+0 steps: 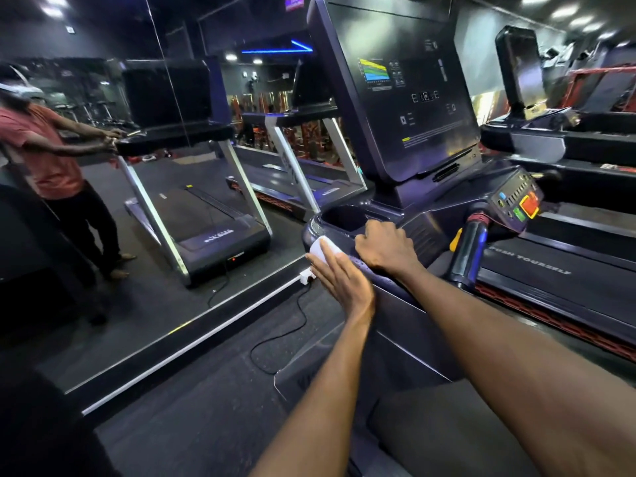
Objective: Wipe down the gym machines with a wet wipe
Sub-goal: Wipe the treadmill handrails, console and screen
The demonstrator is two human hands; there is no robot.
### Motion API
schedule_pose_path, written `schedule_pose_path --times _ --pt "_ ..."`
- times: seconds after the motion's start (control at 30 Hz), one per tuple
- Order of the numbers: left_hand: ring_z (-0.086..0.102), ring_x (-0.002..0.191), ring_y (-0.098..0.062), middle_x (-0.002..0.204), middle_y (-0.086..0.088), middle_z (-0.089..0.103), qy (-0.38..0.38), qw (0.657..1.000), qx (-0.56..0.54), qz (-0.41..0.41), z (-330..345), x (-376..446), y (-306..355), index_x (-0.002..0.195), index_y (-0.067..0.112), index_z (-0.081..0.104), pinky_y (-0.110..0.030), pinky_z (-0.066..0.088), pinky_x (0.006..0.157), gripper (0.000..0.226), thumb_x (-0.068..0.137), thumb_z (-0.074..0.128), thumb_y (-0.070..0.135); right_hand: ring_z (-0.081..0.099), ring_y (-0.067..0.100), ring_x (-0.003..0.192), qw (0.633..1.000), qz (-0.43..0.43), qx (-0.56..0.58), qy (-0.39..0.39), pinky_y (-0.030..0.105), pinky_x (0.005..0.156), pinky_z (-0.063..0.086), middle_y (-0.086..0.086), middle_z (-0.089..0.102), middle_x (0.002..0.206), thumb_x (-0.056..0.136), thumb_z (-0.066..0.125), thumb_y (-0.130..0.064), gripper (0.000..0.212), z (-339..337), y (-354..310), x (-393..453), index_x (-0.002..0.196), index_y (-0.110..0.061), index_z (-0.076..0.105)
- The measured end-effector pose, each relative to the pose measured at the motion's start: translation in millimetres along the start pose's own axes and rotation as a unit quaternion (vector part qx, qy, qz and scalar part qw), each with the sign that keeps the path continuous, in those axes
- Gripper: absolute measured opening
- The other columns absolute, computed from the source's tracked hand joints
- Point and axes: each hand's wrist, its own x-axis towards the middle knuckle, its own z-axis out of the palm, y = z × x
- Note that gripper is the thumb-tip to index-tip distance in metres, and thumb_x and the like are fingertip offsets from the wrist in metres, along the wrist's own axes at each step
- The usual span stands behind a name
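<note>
1. Head view, risks: the left hand [339, 282] presses the small white damp-looking wet wipe [321, 251] against the rounded outer edge of the dark glossy plastic treadmill console [406, 98]. Its fingers [323, 270] lie straight and pressed together, so nothing pins the wipe; I judge it could slide off that curved edge and drop to the floor.
2. The right hand [383, 249] rests on the rail with fingers curled; whether they clutch anything I cannot tell. Moisture creeping towards the angled control panel with red and green buttons [516, 201] could be trouble.
3. The thin black power cable [275, 335] loops loosely on the floor, a likely trip hazard.
4. Head view, surfaces: smooth hard plastic, a deep cup recess [344, 218], a padded cylindrical handle [469, 246], a wall mirror [137, 166].
</note>
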Motion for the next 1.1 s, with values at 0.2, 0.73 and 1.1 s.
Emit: schedule_pose_path --times 0.2,0.73,1.1 --pt "-0.011 0.151 -0.020 0.164 -0.008 -0.009 -0.020 1.000 0.009 -0.022 1.6 -38.1 8.7 0.157 0.015 0.002 -0.032 -0.008 0.121 0.051 0.108 0.015 0.023 0.053 0.045 0.116 0.999 -0.003 0.053 -0.007 0.046 0.091 0.045 0.023 0.057 0.129 0.091 0.042 -0.027 0.028 -4.3 4.2 -6.4 0.108 -0.010 0.057" --pt "-0.010 0.152 -0.021 0.165 -0.007 -0.009 -0.024 0.994 -0.025 -0.101 10.3 -88.6 18.7 0.157 0.017 0.000 -0.028 -0.007 0.118 0.050 0.109 0.014 0.022 0.061 0.040 0.107 0.987 -0.059 0.145 -0.037 0.036 0.087 0.046 0.021 0.069 0.109 0.092 0.051 -0.022 0.021 -25.6 41.1 -40.0 0.095 -0.013 0.070" --pt "0.001 0.153 -0.020 0.166 -0.004 0.002 -0.001 0.994 -0.027 -0.104 18.9 -131.7 60.6 0.157 0.019 0.009 -0.039 0.001 0.122 0.052 0.108 0.017 0.035 0.059 0.038 0.101 0.987 -0.131 0.090 -0.016 0.036 0.085 0.045 0.014 0.062 0.104 0.087 0.051 -0.017 0.017 -47.3 84.0 -73.9 0.085 -0.014 0.068"
